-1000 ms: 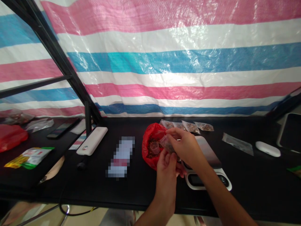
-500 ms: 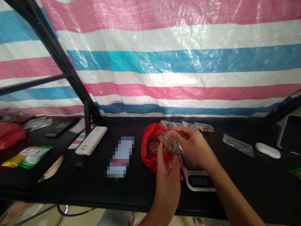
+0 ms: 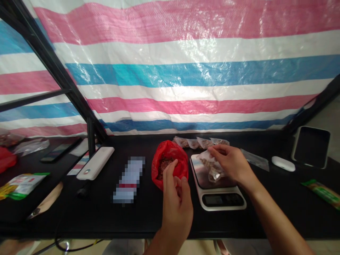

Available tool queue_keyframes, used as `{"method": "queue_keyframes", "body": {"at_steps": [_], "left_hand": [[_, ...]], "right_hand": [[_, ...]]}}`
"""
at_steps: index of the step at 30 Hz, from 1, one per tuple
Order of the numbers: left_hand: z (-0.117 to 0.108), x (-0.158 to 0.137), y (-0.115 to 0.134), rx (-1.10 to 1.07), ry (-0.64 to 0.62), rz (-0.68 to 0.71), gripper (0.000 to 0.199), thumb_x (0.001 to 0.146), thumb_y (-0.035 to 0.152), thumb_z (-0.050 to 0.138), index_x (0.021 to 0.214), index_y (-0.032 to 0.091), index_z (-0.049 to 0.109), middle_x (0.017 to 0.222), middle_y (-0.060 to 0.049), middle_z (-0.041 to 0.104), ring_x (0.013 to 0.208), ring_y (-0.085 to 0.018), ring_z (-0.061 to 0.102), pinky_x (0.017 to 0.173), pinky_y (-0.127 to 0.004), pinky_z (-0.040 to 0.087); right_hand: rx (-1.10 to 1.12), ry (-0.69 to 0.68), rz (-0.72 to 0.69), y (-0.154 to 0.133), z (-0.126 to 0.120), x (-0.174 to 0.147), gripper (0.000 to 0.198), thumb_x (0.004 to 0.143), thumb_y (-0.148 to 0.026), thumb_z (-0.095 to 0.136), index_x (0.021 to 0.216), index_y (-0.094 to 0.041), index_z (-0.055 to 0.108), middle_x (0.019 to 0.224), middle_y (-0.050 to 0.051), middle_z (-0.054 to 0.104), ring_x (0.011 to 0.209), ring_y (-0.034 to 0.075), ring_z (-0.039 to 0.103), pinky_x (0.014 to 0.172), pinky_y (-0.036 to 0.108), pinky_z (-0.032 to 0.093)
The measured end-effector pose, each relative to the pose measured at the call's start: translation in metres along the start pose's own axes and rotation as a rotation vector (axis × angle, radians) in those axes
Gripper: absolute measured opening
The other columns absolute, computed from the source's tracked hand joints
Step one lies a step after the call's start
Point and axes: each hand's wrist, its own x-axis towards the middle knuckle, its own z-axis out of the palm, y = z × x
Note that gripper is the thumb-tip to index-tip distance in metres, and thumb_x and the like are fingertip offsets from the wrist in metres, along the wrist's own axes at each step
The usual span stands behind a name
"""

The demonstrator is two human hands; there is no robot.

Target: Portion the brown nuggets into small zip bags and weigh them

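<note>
My right hand (image 3: 230, 163) pinches the top of a small clear plastic bag (image 3: 212, 168) with brown bits inside. This bag is over the plate of a white kitchen scale (image 3: 223, 203); whether it rests on the plate I cannot tell. My left hand (image 3: 177, 202) holds nothing, its fingers apart in front of the red plastic bag (image 3: 156, 156). Inside the red bag, a small clear cup (image 3: 166, 164) lies among brown pieces, partly hidden. Several filled small bags (image 3: 193, 143) form a row behind the scale.
To the left lie a pixelated sheet-like item (image 3: 130, 180), a white power bank (image 3: 96, 163) and another person's arm (image 3: 49, 200). On the right are an unfilled clear bag (image 3: 255, 159), a white earbud case (image 3: 283, 163), a propped phone (image 3: 312, 147) and a green packet (image 3: 322, 193).
My right hand has carried the small bag rightward from above the red bag to over the scale. My left hand has let go of it. The view has shifted slightly right.
</note>
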Motion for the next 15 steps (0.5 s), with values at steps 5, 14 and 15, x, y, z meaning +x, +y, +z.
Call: {"method": "queue_keyframes", "body": {"at_steps": [5, 14, 15], "left_hand": [[-0.002, 0.002, -0.004, 0.086, -0.016, 0.042, 0.036, 0.104, 0.037, 0.045, 0.138, 0.026, 0.050, 0.129, -0.012, 0.056, 0.087, -0.014, 0.062, 0.081, -0.030, 0.056], [-0.002, 0.006, -0.004, 0.151, 0.019, 0.135, 0.024, 0.101, 0.033, 0.052, 0.123, 0.025, 0.060, 0.115, -0.009, 0.060, 0.096, -0.018, 0.063, 0.084, -0.032, 0.056], [-0.002, 0.007, -0.004, 0.154, 0.030, 0.141, 0.024, 0.100, 0.032, 0.054, 0.121, 0.024, 0.061, 0.112, -0.009, 0.060, 0.095, -0.019, 0.064, 0.083, -0.032, 0.056]], "right_hand": [[-0.323, 0.168, -0.162, 0.027, -0.008, 0.006, 0.038, 0.089, -0.047, 0.055, 0.092, -0.019, 0.080, 0.100, 0.014, 0.078, 0.095, 0.032, 0.071, 0.087, 0.043, 0.052], [-0.285, 0.346, -0.151, 0.044, -0.034, 0.003, 0.042, 0.094, -0.046, 0.049, 0.096, -0.018, 0.080, 0.094, 0.013, 0.076, 0.081, 0.026, 0.070, 0.076, 0.037, 0.052], [-0.276, 0.348, -0.152, 0.045, -0.035, 0.002, 0.042, 0.094, -0.047, 0.049, 0.096, -0.018, 0.080, 0.093, 0.013, 0.076, 0.081, 0.026, 0.070, 0.075, 0.037, 0.052]]}}
